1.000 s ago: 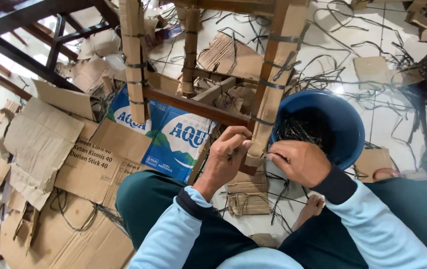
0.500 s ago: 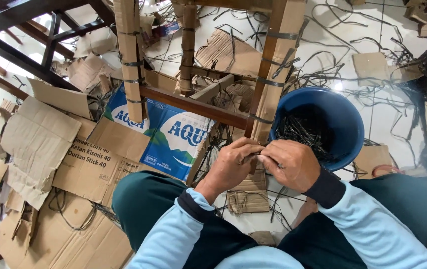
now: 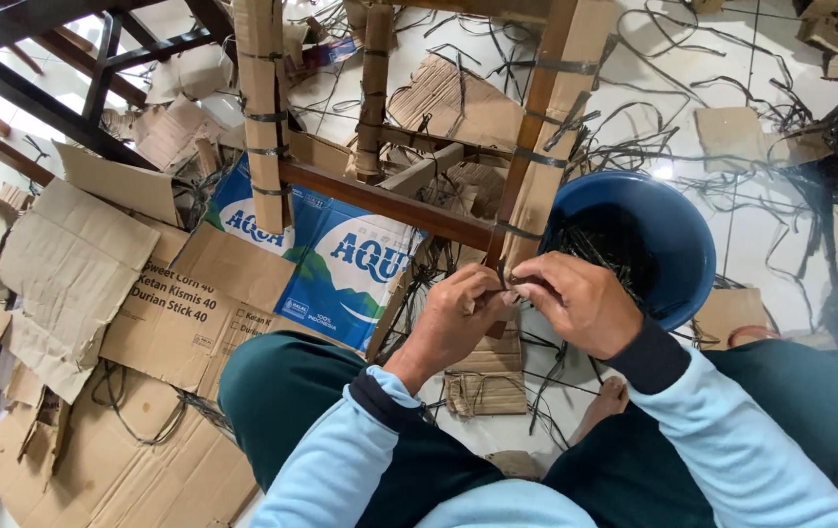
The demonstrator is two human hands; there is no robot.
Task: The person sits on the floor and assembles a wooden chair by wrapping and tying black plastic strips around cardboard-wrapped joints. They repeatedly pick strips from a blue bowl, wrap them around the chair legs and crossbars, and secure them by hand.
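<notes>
both hands [image 3: 521, 313] pinch a dark strap [image 3: 503, 279] on a cardboard-wrapped leg [image 3: 536, 186].

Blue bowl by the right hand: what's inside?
The blue bowl holds a heap of thin dark strips. The right hand covers its near-left rim; the bottom is hidden.

Blue bowl [image 3: 668, 230] (brown cardboard [image 3: 67, 264])
</notes>
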